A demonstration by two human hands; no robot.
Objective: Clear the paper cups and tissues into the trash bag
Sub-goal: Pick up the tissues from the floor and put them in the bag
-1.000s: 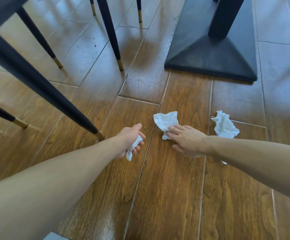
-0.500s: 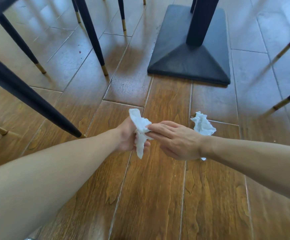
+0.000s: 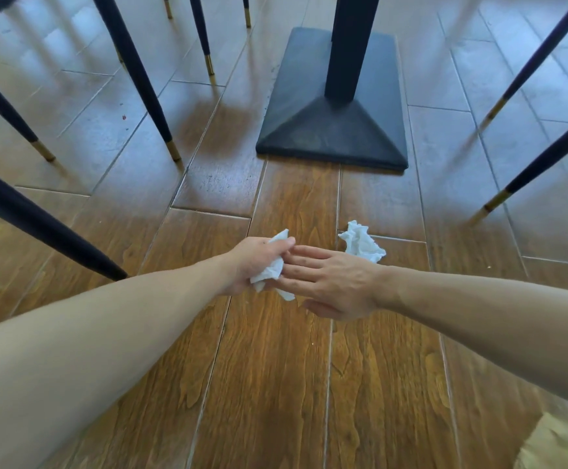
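Observation:
My left hand (image 3: 253, 262) is closed around crumpled white tissues (image 3: 270, 270), which stick out above and below its fingers. My right hand (image 3: 333, 282) is flat with fingers spread, its fingertips touching the left hand's fingers and the tissues; it holds nothing. Another crumpled white tissue (image 3: 362, 243) lies on the wooden floor just beyond my right wrist. No paper cup or trash bag is in view.
A black table pedestal base (image 3: 333, 130) stands on the floor ahead. Dark chair legs with gold tips stand at the left (image 3: 147, 89) and at the right (image 3: 543, 164). A pale yellowish object (image 3: 560, 445) shows at the bottom right corner.
My right hand picked a tissue off the floor and passed it to my left hand, which now grips it along with the earlier one. The right hand has let go and flattened.

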